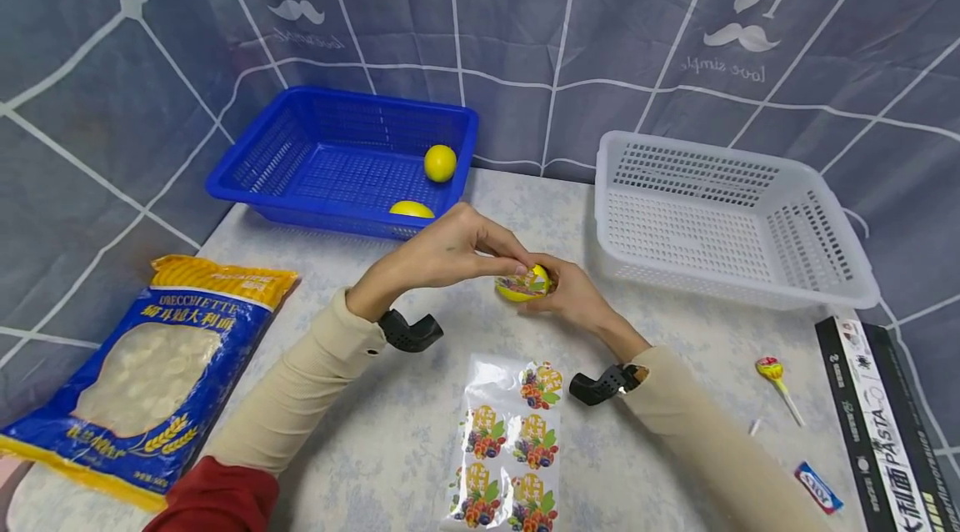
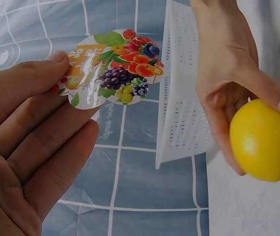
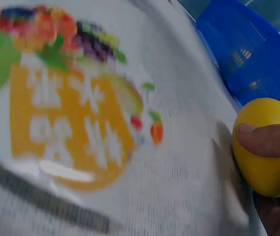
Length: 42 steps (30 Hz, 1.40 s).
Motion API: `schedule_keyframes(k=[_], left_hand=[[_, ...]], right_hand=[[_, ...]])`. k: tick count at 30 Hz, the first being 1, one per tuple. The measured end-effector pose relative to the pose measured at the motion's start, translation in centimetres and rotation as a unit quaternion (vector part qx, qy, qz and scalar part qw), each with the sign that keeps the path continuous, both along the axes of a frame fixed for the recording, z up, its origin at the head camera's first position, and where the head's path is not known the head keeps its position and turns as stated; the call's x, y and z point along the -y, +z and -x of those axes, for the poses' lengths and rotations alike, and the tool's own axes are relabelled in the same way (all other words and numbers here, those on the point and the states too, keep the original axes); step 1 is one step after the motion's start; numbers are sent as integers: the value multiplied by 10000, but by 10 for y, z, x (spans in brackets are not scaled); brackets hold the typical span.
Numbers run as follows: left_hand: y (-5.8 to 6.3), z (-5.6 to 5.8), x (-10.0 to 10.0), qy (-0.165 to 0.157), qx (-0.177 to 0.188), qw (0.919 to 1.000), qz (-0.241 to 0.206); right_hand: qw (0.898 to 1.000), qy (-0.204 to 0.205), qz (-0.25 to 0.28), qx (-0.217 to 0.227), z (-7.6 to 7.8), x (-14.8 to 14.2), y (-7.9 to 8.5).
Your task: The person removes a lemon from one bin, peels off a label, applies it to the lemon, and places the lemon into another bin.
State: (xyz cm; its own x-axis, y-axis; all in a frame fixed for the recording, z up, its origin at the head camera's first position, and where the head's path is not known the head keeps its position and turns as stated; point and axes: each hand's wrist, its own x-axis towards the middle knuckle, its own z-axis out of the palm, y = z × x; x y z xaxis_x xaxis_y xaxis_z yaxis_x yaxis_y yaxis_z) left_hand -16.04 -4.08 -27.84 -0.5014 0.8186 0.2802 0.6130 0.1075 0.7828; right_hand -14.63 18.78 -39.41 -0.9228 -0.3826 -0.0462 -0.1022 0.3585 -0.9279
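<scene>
My left hand (image 1: 446, 248) pinches a fruit-print sticker (image 2: 115, 69) by its edge, between the thumb and fingers. A yellow lemon (image 2: 263, 140) is held in my right hand (image 1: 573, 294), with the thumb pressed on its side in the right wrist view. In the head view the two hands meet above the table, and the sticker lies over the lemon, partly hidden by fingers. Below them is a glossy sticker sheet (image 1: 498, 424) with several fruit stickers and a bare spot at its upper left.
A blue basket (image 1: 258, 203) with two lemons (image 1: 440, 163) stands back left. At back right is a white basket (image 1: 682, 236). A pasta bag (image 1: 161, 357) lies left; a lollipop (image 1: 770, 368), small wrapped candy (image 1: 819, 488) and a long pasta box (image 1: 877, 424) lie right.
</scene>
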Motion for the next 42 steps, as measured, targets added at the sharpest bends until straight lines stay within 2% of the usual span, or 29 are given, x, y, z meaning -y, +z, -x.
schedule_keyframes(k=[3, 5, 9, 14, 23, 31, 36, 38, 42], left_hand=[[-1, 0, -1, 44, 23, 10000, -19], [-1, 0, -2, 81, 59, 9999, -49], [-1, -1, -5, 133, 156, 9997, -145], [-5, -3, -9, 177, 240, 9994, -179], [-11, -5, -14, 382, 26, 9992, -81], [-12, -3, -16, 399, -80, 9991, -120], [-13, -3, -16, 522, -475, 9975, -39], [-14, -4, -16, 611, -805, 9949, 35], [-16, -5, -16, 803, -1639, 9827, 301]], right_hand=[[9998, -124, 105, -92, -5, 3, 7], [9993, -149, 322, -142, -7, 1, 6], [9983, -271, 494, -172, -18, 1, 22], [9980, -303, 533, -176, -28, 2, 34], [9953, -86, 931, -268, -36, 3, 43], [9958, -85, 763, -500, -37, 2, 43], [9972, -133, 544, -500, -39, 2, 43], [9974, -135, 548, -451, -39, 3, 43], [9976, -140, 568, -382, -40, 4, 42]])
